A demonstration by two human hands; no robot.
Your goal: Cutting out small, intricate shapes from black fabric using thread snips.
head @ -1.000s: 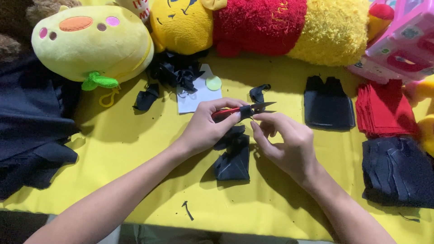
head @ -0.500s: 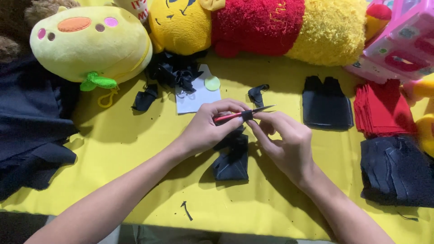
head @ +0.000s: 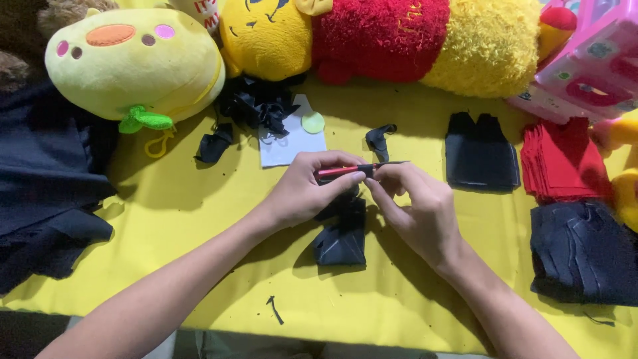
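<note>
My left hand (head: 307, 193) grips small scissors with red handles (head: 337, 171), blades pointing right. My right hand (head: 417, 207) meets it at the blades and pinches a small dark fabric piece (head: 367, 171) there; most of that piece is hidden by my fingers. Both hands hover just above a folded black fabric piece (head: 342, 238) lying on the yellow table cover (head: 199, 219).
Plush toys line the far edge: a pale yellow one (head: 129, 60) and a yellow-and-red one (head: 372, 36). Black scraps (head: 256, 106), a white card (head: 292, 143), black fabric stacks (head: 482, 153) (head: 581, 252), red fabric squares (head: 561, 163), a pink box (head: 591, 66), dark cloth (head: 46, 193).
The scissors have lowered slightly and their blades look more closed. My right-hand fingers have moved in over the blades and the small dark piece.
</note>
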